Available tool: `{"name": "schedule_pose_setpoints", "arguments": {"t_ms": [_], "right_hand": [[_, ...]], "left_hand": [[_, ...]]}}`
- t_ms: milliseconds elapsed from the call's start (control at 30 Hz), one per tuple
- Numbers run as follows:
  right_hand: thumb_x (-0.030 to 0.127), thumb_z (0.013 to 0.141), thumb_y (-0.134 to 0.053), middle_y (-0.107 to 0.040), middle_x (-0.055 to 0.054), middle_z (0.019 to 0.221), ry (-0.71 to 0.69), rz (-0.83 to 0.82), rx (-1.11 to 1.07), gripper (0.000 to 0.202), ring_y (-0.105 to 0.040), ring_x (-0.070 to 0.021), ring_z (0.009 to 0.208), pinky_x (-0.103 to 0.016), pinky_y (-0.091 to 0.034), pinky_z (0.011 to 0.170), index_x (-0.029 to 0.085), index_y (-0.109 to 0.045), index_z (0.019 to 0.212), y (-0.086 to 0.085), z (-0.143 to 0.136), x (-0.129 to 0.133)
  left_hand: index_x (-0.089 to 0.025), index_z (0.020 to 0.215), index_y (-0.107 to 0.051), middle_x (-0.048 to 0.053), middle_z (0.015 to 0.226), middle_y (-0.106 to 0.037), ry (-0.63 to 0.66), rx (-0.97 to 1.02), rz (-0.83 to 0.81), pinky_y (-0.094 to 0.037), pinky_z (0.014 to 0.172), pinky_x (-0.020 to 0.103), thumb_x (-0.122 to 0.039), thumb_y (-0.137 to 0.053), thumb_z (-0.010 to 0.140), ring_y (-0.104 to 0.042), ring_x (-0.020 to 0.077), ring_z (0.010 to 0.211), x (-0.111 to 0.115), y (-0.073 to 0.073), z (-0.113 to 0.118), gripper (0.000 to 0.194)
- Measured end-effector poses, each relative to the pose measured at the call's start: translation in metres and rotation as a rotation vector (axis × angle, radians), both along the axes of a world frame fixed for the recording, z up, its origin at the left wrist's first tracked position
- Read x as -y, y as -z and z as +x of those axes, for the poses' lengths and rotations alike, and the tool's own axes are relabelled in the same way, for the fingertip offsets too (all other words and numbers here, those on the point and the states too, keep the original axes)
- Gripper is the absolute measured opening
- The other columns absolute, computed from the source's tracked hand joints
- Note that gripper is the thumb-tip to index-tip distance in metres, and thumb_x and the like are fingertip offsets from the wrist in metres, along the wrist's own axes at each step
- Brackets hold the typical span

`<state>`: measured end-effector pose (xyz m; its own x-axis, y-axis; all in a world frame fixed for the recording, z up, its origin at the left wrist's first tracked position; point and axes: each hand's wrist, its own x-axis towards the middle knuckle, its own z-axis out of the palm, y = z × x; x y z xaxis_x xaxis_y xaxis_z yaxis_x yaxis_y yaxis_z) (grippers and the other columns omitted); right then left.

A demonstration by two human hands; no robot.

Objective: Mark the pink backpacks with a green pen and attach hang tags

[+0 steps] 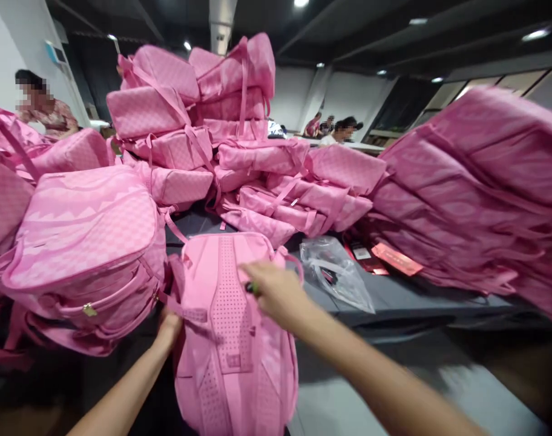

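A pink backpack [233,290] is seen in the middle, near the front edge of the table [421,306], with its back side turned up. A long strip with many tiny holes is seen down the middle of it.

The right hand [278,293] is held over the upper right part of this backpack. Its fingers are curled in, and a small black and green thing [252,287] is held in them. What this small thing is cannot be told.

The left hand [170,327] is placed low at the left side of the same backpack. Its fingers are hidden, so it cannot be told how far open it is or if anything is gripped.

A bigger pink backpack [92,218] with a gold zipper pull [89,309] is set just beside it, on the left. To the right, a clear plastic bag [335,272] is laid on the table, and near it an orange tag [397,259] can be seen. A tall stack of pink backpacks [476,194] is piled on the right, and a messy heap of pink bags [237,130] is piled behind. At the far left, a person in a patterned top [53,118] can be seen.
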<state>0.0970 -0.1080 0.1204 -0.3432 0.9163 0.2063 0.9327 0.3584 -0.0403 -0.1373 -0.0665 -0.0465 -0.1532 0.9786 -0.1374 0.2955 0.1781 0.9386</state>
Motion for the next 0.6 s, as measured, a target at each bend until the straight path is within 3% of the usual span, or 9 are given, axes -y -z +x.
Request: {"name": "schedule_pose_setpoints", "arguments": {"t_ms": [67, 133, 200, 267, 333, 400, 433, 500, 600], "right_hand": [[0.0, 0.077, -0.051, -0.071, -0.008, 0.106, 0.039, -0.298, 0.065, 0.042, -0.068, -0.0241, 0.099, -0.031, -0.053, 0.075, 0.019, -0.064, 0.112, 0.068, -0.006, 0.005], [0.002, 0.083, -0.048, -0.07, -0.01, 0.106, 0.16, -0.403, 0.114, 0.035, -0.07, -0.0242, 0.095, -0.03, -0.051, 0.07, 0.018, -0.062, 0.112, 0.107, 0.003, 0.013], [0.01, 0.091, -0.044, -0.069, -0.014, 0.107, 0.398, -0.391, 0.141, 0.029, -0.071, -0.0263, 0.09, -0.032, -0.05, 0.066, 0.016, -0.059, 0.116, 0.123, 0.025, 0.023], [0.023, 0.096, -0.046, -0.069, -0.017, 0.109, 0.601, -0.375, 0.105, 0.028, -0.072, -0.0294, 0.09, -0.034, -0.049, 0.065, 0.014, -0.055, 0.121, 0.129, 0.052, 0.03], [0.035, 0.095, -0.052, -0.069, -0.015, 0.113, 0.633, -0.439, -0.021, 0.039, -0.071, -0.0303, 0.097, -0.034, -0.049, 0.069, 0.015, -0.05, 0.129, 0.137, 0.071, 0.034], [0.041, 0.094, -0.055, -0.072, -0.012, 0.11, 0.594, -0.495, -0.16, 0.05, -0.07, -0.0287, 0.101, -0.032, -0.047, 0.072, 0.017, -0.044, 0.136, 0.149, 0.077, 0.036], [0.043, 0.094, -0.055, -0.073, -0.012, 0.107, 0.597, -0.49, -0.202, 0.052, -0.07, -0.0281, 0.1, -0.031, -0.046, 0.072, 0.016, -0.042, 0.137, 0.156, 0.075, 0.036], [0.042, 0.095, -0.053, -0.074, -0.012, 0.101, 0.644, -0.428, -0.213, 0.048, -0.071, -0.0287, 0.094, -0.031, -0.044, 0.068, 0.014, -0.045, 0.133, 0.165, 0.064, 0.035], [0.035, 0.095, -0.052, -0.074, -0.013, 0.095, 0.677, -0.389, -0.167, 0.04, -0.073, -0.0295, 0.088, -0.032, -0.042, 0.063, 0.012, -0.048, 0.127, 0.167, 0.048, 0.035]], "left_hand": [[-0.017, 0.125, -0.058, 0.013, 0.116, -0.068, -0.03, -0.058, -0.117, -0.055, 0.09, 0.04, -0.038, -0.054, 0.094, -0.066, 0.0254, 0.106, 0.008, 0.021, -0.011, 0.038], [-0.017, 0.129, -0.056, 0.014, 0.12, -0.068, -0.008, -0.081, -0.207, -0.055, 0.088, 0.036, -0.031, -0.053, 0.091, -0.066, 0.0274, 0.11, 0.009, 0.036, -0.024, 0.041], [-0.015, 0.135, -0.051, 0.014, 0.127, -0.065, 0.069, -0.155, -0.224, -0.055, 0.089, 0.033, -0.028, -0.051, 0.089, -0.064, 0.0265, 0.115, 0.01, 0.043, -0.041, 0.048], [-0.013, 0.139, -0.046, 0.016, 0.129, -0.064, 0.174, -0.424, -0.213, -0.053, 0.092, 0.037, -0.03, -0.046, 0.091, -0.063, 0.0284, 0.118, 0.015, 0.039, -0.06, 0.051], [-0.013, 0.13, -0.054, 0.018, 0.113, -0.07, 0.343, -0.831, -0.262, -0.053, 0.089, 0.045, -0.032, -0.04, 0.093, -0.067, 0.034, 0.108, 0.028, 0.021, -0.075, 0.044], [-0.018, 0.11, -0.065, 0.014, 0.092, -0.073, 0.619, -1.079, -0.275, -0.053, 0.079, 0.045, -0.031, -0.038, 0.095, -0.071, 0.034, 0.091, 0.043, -0.009, -0.073, 0.034], [-0.021, 0.101, -0.067, 0.01, 0.087, -0.073, 0.778, -1.086, -0.208, -0.053, 0.075, 0.041, -0.031, -0.04, 0.095, -0.071, 0.0308, 0.086, 0.049, -0.026, -0.063, 0.029], [-0.023, 0.099, -0.066, 0.007, 0.09, -0.072, 0.992, -0.96, 0.215, -0.051, 0.074, 0.033, -0.03, -0.038, 0.098, -0.069, 0.0229, 0.083, 0.05, -0.057, -0.021, 0.029], [-0.016, 0.11, -0.062, 0.013, 0.116, -0.065, 1.093, -0.9, 0.876, -0.047, 0.092, 0.039, -0.027, -0.042, 0.099, -0.06, 0.0249, 0.107, 0.012, -0.076, 0.069, 0.026]]}}
